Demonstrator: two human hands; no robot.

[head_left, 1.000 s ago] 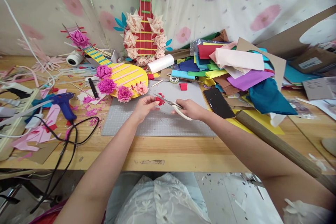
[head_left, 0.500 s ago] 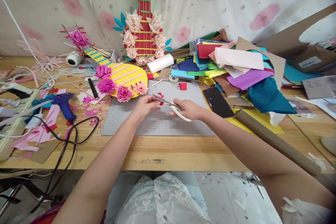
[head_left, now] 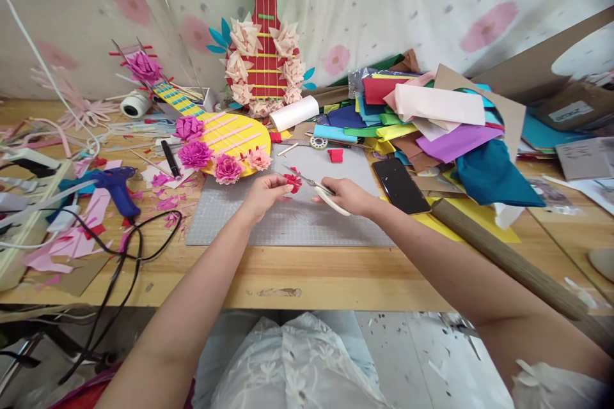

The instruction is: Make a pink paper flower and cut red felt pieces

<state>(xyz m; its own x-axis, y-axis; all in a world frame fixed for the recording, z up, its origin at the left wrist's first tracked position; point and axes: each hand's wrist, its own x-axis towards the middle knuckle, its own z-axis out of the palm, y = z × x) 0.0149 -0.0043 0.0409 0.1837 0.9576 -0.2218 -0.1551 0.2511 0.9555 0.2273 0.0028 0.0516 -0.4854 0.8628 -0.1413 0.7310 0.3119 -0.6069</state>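
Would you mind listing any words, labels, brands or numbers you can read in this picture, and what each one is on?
No text can be read.
Cardboard box: white label with dark print, too blurred to read.
Grey card: faint print, too small to read.
Cutting mat: grid lines only, no legible numbers.
Phone: dark screen, no text.

bare forearms, no sleeves; white lace-embroidered garment point(head_left: 292, 364) over lap.

Over the grey cutting mat point(head_left: 288, 223), the left hand point(head_left: 263, 195) pinches a small red paper piece point(head_left: 292, 183) while the right hand point(head_left: 348, 197) grips white-handled scissors point(head_left: 323, 193), blades touching it; a black phone point(head_left: 401, 186) lies right.
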